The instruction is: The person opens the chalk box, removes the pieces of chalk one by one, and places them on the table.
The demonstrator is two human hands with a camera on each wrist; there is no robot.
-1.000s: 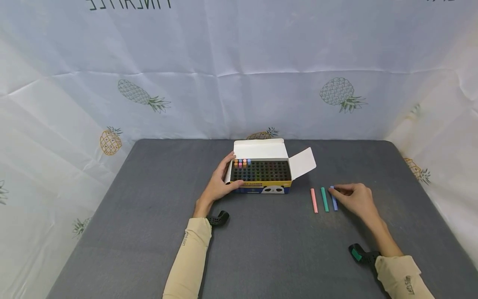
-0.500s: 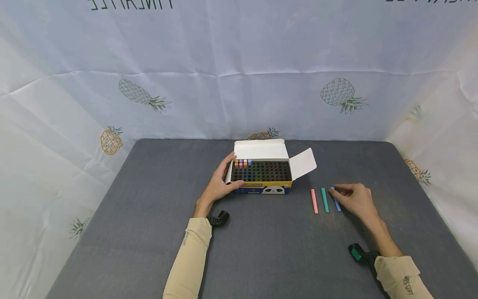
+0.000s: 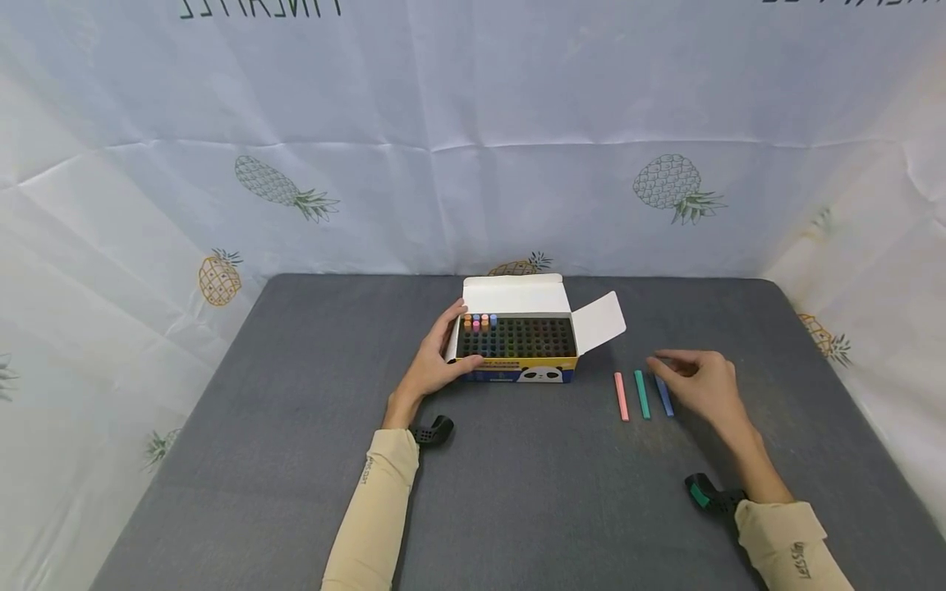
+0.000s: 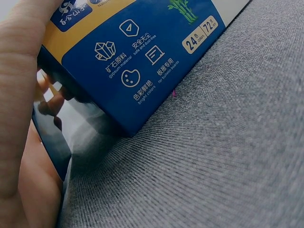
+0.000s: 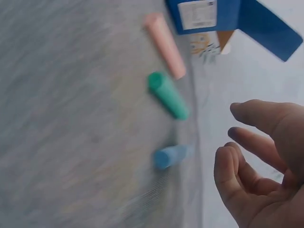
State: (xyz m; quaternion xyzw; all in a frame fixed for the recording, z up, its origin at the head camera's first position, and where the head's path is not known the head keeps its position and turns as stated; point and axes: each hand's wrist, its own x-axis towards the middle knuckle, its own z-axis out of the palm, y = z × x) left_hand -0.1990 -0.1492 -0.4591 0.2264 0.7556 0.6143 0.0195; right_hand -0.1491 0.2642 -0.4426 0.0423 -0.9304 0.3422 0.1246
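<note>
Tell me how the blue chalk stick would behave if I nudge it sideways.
The blue chalk stick looks round and lies loose on the grey table, so it would probably roll toward the green stick. Thin chalk likely snaps under pressure.

The person wears long, close-fitting sleeves in a pale cream-beige on both arms, each reaching down to the wrist and leaving the left hand and the right hand bare. Each sleeve carries a small line of dark lettering near the cuff, too small to read. A dark plastic camera mount is strapped at each wrist: the one on the left wrist is black with a curved, forked shape and small holes in it, while the one on the right wrist is black with a green part at its front end. No rings, watch or gloves show on either hand.
</note>
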